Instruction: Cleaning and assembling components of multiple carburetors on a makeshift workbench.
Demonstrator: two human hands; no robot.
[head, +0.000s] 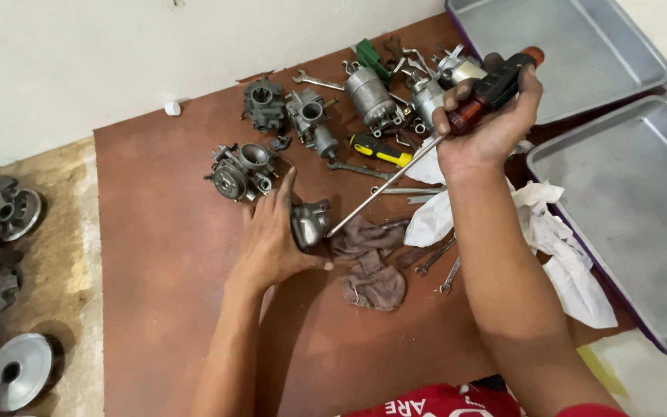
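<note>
My left hand (272, 239) grips a small grey metal carburettor part (310, 224) and holds it down on the brown board (156, 270). My right hand (488, 123) is closed around the black-and-red handle of a long screwdriver (384, 189). Its shaft slants down to the left, and its tip touches the part beside my left thumb. A crumpled brown rag (368, 262) lies just right of the part.
Three carburettors (245, 171) (264, 104) (312, 117), grey cylinders (370, 96), a yellow-handled screwdriver (381, 150) and several wrenches (434, 259) lie on the board. White cloths (550, 239) and two metal trays (634, 216) (565, 46) sit at right. Clutch parts (1, 216) lie at left.
</note>
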